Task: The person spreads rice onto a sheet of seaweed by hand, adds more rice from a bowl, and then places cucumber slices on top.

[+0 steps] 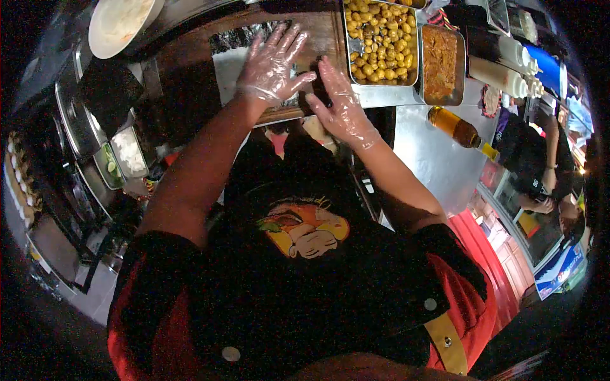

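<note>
My left hand, in a clear plastic glove, lies spread over a sheet that looks white in its lower part and shiny like foil along the top. Under the sheet is a brown wooden board. To the right, my right hand wears the same kind of glove, its fingers stretched out at the front edge of the board. It holds nothing. Just beyond its fingertips stands a metal tray of small yellow potato-like balls.
A second metal tray holds an orange-brown mixture. Squeeze bottles and an oil-coloured bottle lie at right. A white plate sits upper left, above containers of white pieces and green slices. Another person stands at right.
</note>
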The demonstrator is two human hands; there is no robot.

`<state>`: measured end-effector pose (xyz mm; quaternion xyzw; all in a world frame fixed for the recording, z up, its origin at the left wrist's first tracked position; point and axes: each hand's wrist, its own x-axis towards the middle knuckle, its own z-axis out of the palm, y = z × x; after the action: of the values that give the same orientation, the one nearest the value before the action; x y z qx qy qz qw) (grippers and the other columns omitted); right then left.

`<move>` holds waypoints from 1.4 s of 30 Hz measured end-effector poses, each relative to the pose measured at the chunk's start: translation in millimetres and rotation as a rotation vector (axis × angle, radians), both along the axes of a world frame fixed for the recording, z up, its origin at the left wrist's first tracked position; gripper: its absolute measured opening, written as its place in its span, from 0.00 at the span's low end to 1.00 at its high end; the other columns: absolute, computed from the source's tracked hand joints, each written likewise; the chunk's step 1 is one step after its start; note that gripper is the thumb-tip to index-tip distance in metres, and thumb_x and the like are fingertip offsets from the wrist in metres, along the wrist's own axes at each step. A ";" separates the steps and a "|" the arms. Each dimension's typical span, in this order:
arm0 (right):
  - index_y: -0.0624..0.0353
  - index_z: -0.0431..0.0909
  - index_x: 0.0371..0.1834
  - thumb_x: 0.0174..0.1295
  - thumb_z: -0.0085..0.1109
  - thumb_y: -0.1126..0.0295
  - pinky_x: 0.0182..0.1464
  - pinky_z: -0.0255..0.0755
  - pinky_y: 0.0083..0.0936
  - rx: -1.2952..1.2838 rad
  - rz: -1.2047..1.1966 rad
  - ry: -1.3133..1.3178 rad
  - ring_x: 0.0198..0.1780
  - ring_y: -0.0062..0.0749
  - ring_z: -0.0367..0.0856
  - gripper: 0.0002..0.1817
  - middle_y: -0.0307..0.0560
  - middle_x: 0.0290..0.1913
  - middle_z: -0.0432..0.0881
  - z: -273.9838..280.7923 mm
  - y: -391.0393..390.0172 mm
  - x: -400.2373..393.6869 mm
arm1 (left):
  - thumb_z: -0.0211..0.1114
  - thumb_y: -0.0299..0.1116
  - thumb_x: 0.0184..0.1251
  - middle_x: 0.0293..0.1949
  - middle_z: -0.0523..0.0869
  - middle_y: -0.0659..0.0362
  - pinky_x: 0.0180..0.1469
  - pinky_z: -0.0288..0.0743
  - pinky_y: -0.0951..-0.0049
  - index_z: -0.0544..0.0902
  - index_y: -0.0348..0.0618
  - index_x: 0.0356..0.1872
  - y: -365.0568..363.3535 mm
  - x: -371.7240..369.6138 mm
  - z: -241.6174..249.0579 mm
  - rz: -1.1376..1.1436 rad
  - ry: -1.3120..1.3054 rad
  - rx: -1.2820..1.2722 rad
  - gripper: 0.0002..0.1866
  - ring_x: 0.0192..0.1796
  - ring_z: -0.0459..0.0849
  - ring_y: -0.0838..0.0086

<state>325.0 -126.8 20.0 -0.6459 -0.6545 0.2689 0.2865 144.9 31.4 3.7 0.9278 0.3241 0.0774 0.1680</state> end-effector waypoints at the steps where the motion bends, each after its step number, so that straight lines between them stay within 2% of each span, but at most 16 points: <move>1: 0.65 0.59 0.91 0.79 0.70 0.58 0.90 0.56 0.54 -0.041 -0.006 0.022 0.89 0.67 0.62 0.45 0.71 0.89 0.62 2.4 0.4 1.9 | 0.62 0.72 0.77 0.92 0.64 0.55 0.91 0.46 0.37 0.67 0.49 0.90 -0.3 4.0 1.0 0.002 0.043 0.010 0.51 0.92 0.59 0.51; 7: 0.64 0.56 0.92 0.77 0.71 0.68 0.88 0.60 0.45 0.039 -0.018 0.109 0.90 0.60 0.64 0.45 0.67 0.90 0.63 6.0 -2.2 7.7 | 0.61 0.72 0.78 0.92 0.63 0.55 0.92 0.45 0.40 0.65 0.50 0.90 2.8 23.7 -2.2 -0.023 0.023 0.014 0.51 0.93 0.59 0.55; 16: 0.64 0.51 0.94 0.77 0.71 0.66 0.84 0.66 0.44 -0.198 -0.207 0.296 0.84 0.63 0.73 0.49 0.73 0.84 0.72 26.1 -6.3 7.0 | 0.61 0.73 0.77 0.92 0.64 0.55 0.92 0.47 0.39 0.65 0.52 0.91 -2.1 46.7 -4.9 0.001 -0.019 0.051 0.51 0.92 0.61 0.54; 20: 0.61 0.51 0.95 0.79 0.69 0.63 0.85 0.64 0.39 -0.230 -0.307 0.405 0.84 0.52 0.73 0.48 0.68 0.84 0.73 12.5 -15.1 14.6 | 0.63 0.72 0.77 0.91 0.65 0.53 0.91 0.51 0.41 0.66 0.52 0.90 -3.0 54.3 -15.3 0.008 -0.107 0.056 0.50 0.91 0.62 0.52; 22: 0.59 0.54 0.94 0.81 0.67 0.63 0.84 0.65 0.34 -0.223 -0.377 0.523 0.81 0.44 0.77 0.44 0.59 0.82 0.77 16.1 -16.5 23.7 | 0.65 0.66 0.81 0.88 0.70 0.49 0.90 0.56 0.46 0.67 0.49 0.90 3.9 55.4 -17.4 0.012 -0.471 -0.184 0.46 0.89 0.67 0.49; 23: 0.58 0.56 0.94 0.82 0.67 0.63 0.82 0.67 0.33 -0.252 -0.415 0.618 0.78 0.41 0.79 0.43 0.56 0.79 0.80 20.4 -17.4 30.6 | 0.66 0.55 0.86 0.84 0.76 0.45 0.88 0.63 0.51 0.69 0.45 0.88 -3.8 42.6 -9.9 0.141 -0.518 -0.480 0.40 0.86 0.73 0.52; 24: 0.58 0.58 0.93 0.82 0.67 0.63 0.81 0.69 0.32 -0.285 -0.452 0.715 0.76 0.38 0.80 0.41 0.53 0.76 0.83 27.4 -19.9 34.1 | 0.66 0.55 0.86 0.84 0.76 0.45 0.88 0.63 0.51 0.69 0.45 0.88 -8.9 24.8 0.8 0.134 -0.517 -0.465 0.40 0.86 0.73 0.52; 25: 0.61 0.70 0.86 0.82 0.66 0.65 0.77 0.73 0.31 -0.294 -0.517 0.731 0.70 0.33 0.84 0.33 0.49 0.68 0.89 41.2 -19.2 34.3 | 0.65 0.48 0.88 0.82 0.78 0.44 0.86 0.68 0.55 0.69 0.44 0.88 -11.4 2.0 9.4 0.177 -0.810 -0.794 0.36 0.82 0.78 0.55; 26: 0.61 0.70 0.86 0.82 0.66 0.65 0.77 0.73 0.31 -0.275 -0.513 0.741 0.70 0.33 0.84 0.33 0.49 0.68 0.89 38.1 -24.0 43.6 | 0.64 0.40 0.90 0.80 0.80 0.44 0.83 0.73 0.60 0.68 0.44 0.88 -9.5 -20.7 18.7 0.214 -1.097 -1.125 0.32 0.77 0.83 0.59; 28: 0.63 0.79 0.78 0.82 0.65 0.65 0.74 0.75 0.31 -0.404 -0.448 0.600 0.66 0.33 0.86 0.25 0.48 0.65 0.90 20.5 -38.6 70.5 | 0.60 0.29 0.92 0.72 0.87 0.46 0.80 0.77 0.63 0.76 0.38 0.82 3.6 -77.7 45.7 0.291 -1.131 -1.034 0.24 0.70 0.89 0.65; 29: 0.63 0.85 0.70 0.82 0.65 0.64 0.73 0.76 0.31 -0.427 -0.459 0.583 0.64 0.33 0.87 0.20 0.48 0.62 0.92 30.7 -39.3 71.3 | 0.60 0.29 0.91 0.68 0.89 0.47 0.79 0.78 0.63 0.79 0.36 0.79 19.8 -115.4 54.5 0.329 -1.059 -0.906 0.22 0.67 0.90 0.64; 32: 0.63 0.86 0.68 0.82 0.66 0.61 0.73 0.76 0.31 -0.412 -0.451 0.621 0.64 0.33 0.88 0.20 0.49 0.62 0.92 11.5 -49.4 78.7 | 0.64 0.30 0.90 0.62 0.94 0.48 0.74 0.82 0.63 0.83 0.34 0.75 48.8 -169.1 150.8 0.550 -0.904 -0.640 0.20 0.64 0.92 0.64; 33: 0.63 0.86 0.68 0.82 0.66 0.61 0.73 0.76 0.31 -0.395 -0.430 0.639 0.64 0.33 0.88 0.20 0.49 0.62 0.92 16.5 -47.3 76.0 | 0.67 0.38 0.89 0.61 0.95 0.48 0.69 0.84 0.63 0.86 0.36 0.72 67.1 -180.8 169.6 0.639 -0.818 -0.496 0.21 0.61 0.93 0.65; 34: 0.63 0.87 0.67 0.81 0.67 0.61 0.72 0.76 0.31 -0.438 -0.412 0.596 0.63 0.33 0.88 0.20 0.50 0.61 0.92 23.7 -44.9 74.1 | 0.66 0.51 0.86 0.61 0.95 0.47 0.71 0.82 0.60 0.87 0.38 0.70 73.7 -177.4 219.8 0.735 -0.400 -0.268 0.27 0.62 0.94 0.62; 37: 0.63 0.87 0.66 0.81 0.68 0.61 0.72 0.77 0.31 -0.457 -0.340 0.517 0.63 0.34 0.88 0.20 0.52 0.60 0.93 24.2 -36.9 70.2 | 0.69 0.52 0.82 0.61 0.95 0.48 0.65 0.85 0.59 0.91 0.50 0.67 126.5 -172.3 246.6 0.742 -0.062 -0.122 0.23 0.57 0.95 0.58; 42: 0.64 0.87 0.65 0.81 0.69 0.60 0.71 0.77 0.31 -0.475 -0.241 0.463 0.62 0.33 0.89 0.20 0.52 0.60 0.94 68.8 -26.6 48.9 | 0.70 0.36 0.72 0.67 0.90 0.45 0.72 0.83 0.55 0.91 0.53 0.67 226.2 -132.6 196.4 0.273 0.348 0.064 0.22 0.67 0.90 0.49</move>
<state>373.9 -153.5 88.8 -0.6890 -0.4102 0.5174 0.2988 12.3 257.6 200.1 0.8795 0.4682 -0.0514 0.0680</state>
